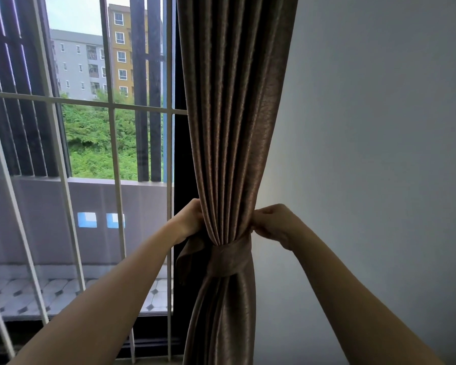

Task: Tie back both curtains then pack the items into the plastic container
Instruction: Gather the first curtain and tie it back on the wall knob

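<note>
Grips gathered brown curtain (229, 127) just above fabric tieback (229, 259) with left hand (188, 221) curled round window-side edge and right hand (274, 222) pinching wall-side edge.

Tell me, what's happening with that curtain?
A person is tying back the brown curtain beside the window. A fabric band wraps round its gathered middle. The left hand grips the curtain's left edge just above the band, and the right hand pinches its right edge there. The plastic container is not in view.
</note>
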Demonstrator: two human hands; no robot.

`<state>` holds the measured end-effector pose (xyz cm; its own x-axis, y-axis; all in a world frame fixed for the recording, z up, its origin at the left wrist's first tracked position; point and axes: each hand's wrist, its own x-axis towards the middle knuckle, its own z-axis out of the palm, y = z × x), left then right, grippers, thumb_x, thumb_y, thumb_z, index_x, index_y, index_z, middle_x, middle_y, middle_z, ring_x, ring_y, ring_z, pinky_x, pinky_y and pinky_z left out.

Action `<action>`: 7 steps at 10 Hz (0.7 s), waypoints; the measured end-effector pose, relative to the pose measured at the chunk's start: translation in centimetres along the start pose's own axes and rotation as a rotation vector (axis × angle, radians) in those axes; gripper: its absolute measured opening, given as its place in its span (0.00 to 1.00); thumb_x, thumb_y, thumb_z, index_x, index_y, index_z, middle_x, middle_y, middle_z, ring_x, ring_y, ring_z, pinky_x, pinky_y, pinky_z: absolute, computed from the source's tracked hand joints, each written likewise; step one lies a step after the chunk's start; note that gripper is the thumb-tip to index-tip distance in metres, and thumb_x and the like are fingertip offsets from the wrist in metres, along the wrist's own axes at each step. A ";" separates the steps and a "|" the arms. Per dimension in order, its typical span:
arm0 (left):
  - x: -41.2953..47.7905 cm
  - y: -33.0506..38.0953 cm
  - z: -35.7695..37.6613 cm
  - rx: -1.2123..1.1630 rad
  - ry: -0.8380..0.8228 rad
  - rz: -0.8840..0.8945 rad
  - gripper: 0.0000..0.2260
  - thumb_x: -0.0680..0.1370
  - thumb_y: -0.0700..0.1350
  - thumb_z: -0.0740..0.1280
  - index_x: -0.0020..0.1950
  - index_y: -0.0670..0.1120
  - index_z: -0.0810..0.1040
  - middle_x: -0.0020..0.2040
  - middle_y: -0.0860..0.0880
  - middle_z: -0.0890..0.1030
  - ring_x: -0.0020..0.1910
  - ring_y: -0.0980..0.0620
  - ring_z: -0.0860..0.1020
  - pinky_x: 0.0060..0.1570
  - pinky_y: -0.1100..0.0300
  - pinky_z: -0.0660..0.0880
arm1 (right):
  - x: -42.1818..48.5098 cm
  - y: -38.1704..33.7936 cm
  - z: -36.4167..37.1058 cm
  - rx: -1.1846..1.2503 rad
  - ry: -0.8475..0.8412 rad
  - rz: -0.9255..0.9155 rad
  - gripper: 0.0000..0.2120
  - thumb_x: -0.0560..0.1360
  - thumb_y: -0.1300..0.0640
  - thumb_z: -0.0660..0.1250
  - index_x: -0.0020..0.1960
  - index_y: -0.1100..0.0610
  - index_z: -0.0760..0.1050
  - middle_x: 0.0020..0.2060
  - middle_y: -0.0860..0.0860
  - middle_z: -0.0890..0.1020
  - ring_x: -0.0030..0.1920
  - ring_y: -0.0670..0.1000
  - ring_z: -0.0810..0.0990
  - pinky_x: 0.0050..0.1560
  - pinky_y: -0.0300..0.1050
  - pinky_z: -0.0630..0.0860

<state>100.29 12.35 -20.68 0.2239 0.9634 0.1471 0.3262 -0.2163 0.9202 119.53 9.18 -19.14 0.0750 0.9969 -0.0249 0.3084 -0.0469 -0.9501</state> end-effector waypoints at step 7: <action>-0.2 -3.0 -1.7 0.717 0.196 0.335 0.08 0.76 0.48 0.67 0.50 0.49 0.84 0.44 0.49 0.84 0.43 0.48 0.81 0.39 0.59 0.72 | -2.8 2.7 0.3 -0.258 0.349 -0.405 0.06 0.71 0.63 0.70 0.43 0.52 0.79 0.31 0.44 0.79 0.32 0.40 0.77 0.31 0.24 0.69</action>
<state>97.75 13.02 -22.84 0.2708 0.8255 0.4951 0.7939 -0.4824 0.3701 119.86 6.30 -21.71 0.1970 0.8611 0.4687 0.5949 0.2750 -0.7553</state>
